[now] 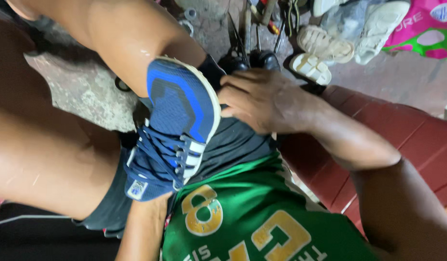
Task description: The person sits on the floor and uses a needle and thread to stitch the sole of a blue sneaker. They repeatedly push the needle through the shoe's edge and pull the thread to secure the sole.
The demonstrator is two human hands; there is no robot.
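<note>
A blue sports shoe (177, 116) with a white sole edge and dark blue laces lies tilted on my lap, toe pointing up and away. My left forearm (141, 229) comes up from below and goes into the shoe's opening, so my left hand is hidden inside it. My right hand (262, 101) reaches in from the right. Its fingers press against the white sole edge near the toe. My bare thigh and knee (117, 43) rise behind the shoe on the left.
On the concrete floor (78, 92) ahead are dark round objects (250, 60), several metal tools (252, 24) and pale sandals (325, 46). A pink and green bag (426, 29) lies top right. A red seat surface (416, 140) runs under my right arm.
</note>
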